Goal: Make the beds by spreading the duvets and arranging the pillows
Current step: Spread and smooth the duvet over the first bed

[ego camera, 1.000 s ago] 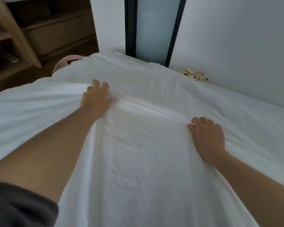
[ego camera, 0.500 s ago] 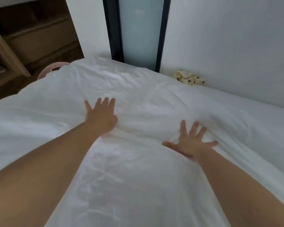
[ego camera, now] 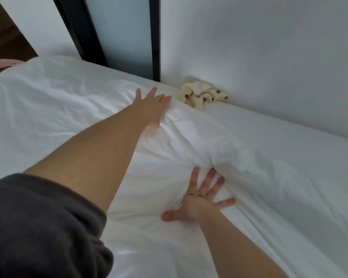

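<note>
Duvet [ego camera: 179,149]: one, white, wrinkled, spread under both hands. Left hand [ego camera: 151,109] flat, fingers straight, pressing it. Right hand [ego camera: 197,201] splayed, pressing it. One spotted cloth [ego camera: 203,95] just beyond left hand, against white wall [ego camera: 269,47].

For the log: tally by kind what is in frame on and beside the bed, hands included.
White duvet: 1
Hands: 2, left hand and right hand, both spread flat on the duvet
Cream spotted fabric piece: 1, against the wall
Pink object: 1, cut off at the left edge
Total: 5
</note>
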A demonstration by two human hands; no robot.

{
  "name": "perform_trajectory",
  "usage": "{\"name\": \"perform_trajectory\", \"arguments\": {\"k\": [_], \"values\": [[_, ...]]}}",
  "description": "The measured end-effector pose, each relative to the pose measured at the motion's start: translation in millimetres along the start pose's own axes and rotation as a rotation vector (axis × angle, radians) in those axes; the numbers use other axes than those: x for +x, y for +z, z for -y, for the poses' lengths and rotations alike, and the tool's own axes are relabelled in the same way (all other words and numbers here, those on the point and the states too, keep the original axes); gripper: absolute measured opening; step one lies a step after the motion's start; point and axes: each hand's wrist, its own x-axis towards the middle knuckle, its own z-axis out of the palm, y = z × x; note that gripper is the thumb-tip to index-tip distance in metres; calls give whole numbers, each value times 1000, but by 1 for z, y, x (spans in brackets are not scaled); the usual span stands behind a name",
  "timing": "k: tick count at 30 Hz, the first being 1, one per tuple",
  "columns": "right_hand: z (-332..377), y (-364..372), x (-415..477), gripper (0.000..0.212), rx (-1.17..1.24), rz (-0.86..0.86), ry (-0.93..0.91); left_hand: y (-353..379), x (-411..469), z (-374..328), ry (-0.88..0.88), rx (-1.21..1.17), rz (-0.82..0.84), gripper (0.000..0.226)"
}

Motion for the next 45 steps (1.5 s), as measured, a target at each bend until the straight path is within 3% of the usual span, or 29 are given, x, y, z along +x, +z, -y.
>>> {"name": "perform_trajectory", "arguments": {"k": [3, 7, 9, 14, 16, 17, 19, 20, 22, 24, 26, 29, 31, 33, 35, 36, 38, 40, 43, 45], "values": [[-1, 5, 8, 165, 10, -12, 15, 6, 19, 6, 8, 155, 36, 86], [-3, 7, 13, 166, 28, -56, 3, -4, 23, 8, -10, 184, 64, 51], [-5, 8, 16, 165, 37, -101, -7, -8, 9, 9, -20, 196, 2, 36], [-5, 8, 9, 162, 34, -235, -64, -6, -85, 22, -29, 313, -62, 6], [-4, 14, -14, 153, 53, -290, -100, -6, -141, 20, -42, 346, -107, 14], [-6, 17, -31, 140, 75, -352, -116, -5, -167, 18, -37, 348, -157, 15], [-19, 19, -71, 85, 163, -555, -218, -7, -216, 17, -58, 344, -234, 14], [-28, 18, -92, 57, 195, -698, -287, -8, -239, 20, -67, 335, -267, 12], [-48, 13, -134, 32, 142, -1095, -430, -17, -285, 27, -67, 311, -375, 6], [-59, 1, -171, 37, 62, -1387, -512, -30, -325, 35, -31, 299, -471, 11], [-59, -12, -203, 45, 38, -1503, -566, -51, -362, 37, 1, 293, -513, 21], [-55, -31, -247, 62, 29, -1590, -547, -75, -401, 38, -10, 339, -559, 12], [-59, -39, -275, 72, -110, -1498, -465, -78, -430, 36, 17, 340, -573, 9], [-64, -39, -296, 54, -282, -1140, -482, -66, -457, 30, -6, 377, -490, 9], [-73, -20, -314, 25, -311, -678, -568, -46, -483, 16, -23, 403, -306, 13], [-77, -6, -322, 21, -288, -560, -608, -37, -495, 9, -10, 400, -212, 11], [-81, 17, -341, 29, -212, -497, -647, -20, -519, 4, 28, 401, -110, 6], [-79, 38, -361, 34, -262, -482, -643, -7, -541, 5, 22, 427, -31, 15], [-76, 91, -377, 40, -447, -321, -612, 28, -570, 4, 5, 386, 105, 48], [-77, 149, -374, 54, -491, -139, -567, 70, -586, -2, -13, 330, 284, 71]]}}
